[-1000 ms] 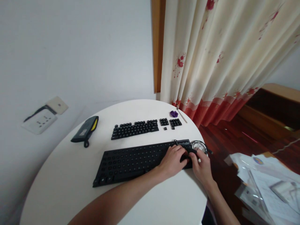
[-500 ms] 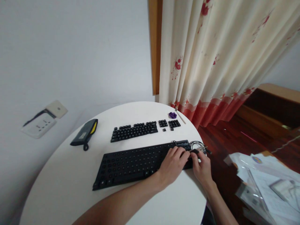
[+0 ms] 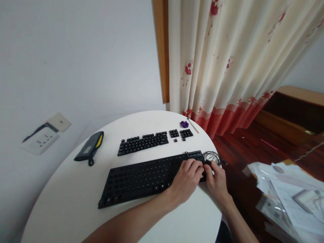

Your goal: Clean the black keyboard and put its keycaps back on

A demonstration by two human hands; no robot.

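head view: a round white table (image 3: pixel 76 189) is seen against a pale wall, with a flowered curtain (image 3: pixel 227 67) hanging behind it and a wall socket (image 3: pixel 40 141) to its left.

one black keyboard base (image 3: pixel 141 179), stripped of its caps, lies across the near half of the table. behind the keyboard base the removed keycaps (image 3: pixel 143 142) are laid out in one long block, two small blocks and a single cap. one dark pouch with a yellow edge (image 3: pixel 89 147) rests left of the keycaps; one purple keycap puller (image 3: pixel 184 124) and one thin stick (image 3: pixel 192 125) lie behind the right end of the keyboard base. one coiled cable (image 3: pixel 212 157) sits at that right end.

the left hand (image 3: pixel 187 180) is laid over the right end of the keyboard base, fingers curled down onto it. the right hand (image 3: pixel 215 179) is pressed beside it at the same corner, the two hands close together; whether anything is pinched between them cannot be told.

the keyboard base is judged stiff and moderately light, its exposed switch stems fragile, so it is best gripped by the outer frame edges. loose keycaps are small, smooth and easily scattered.

one stack of papers in plastic (image 3: pixel 286 195) lies right of the table.
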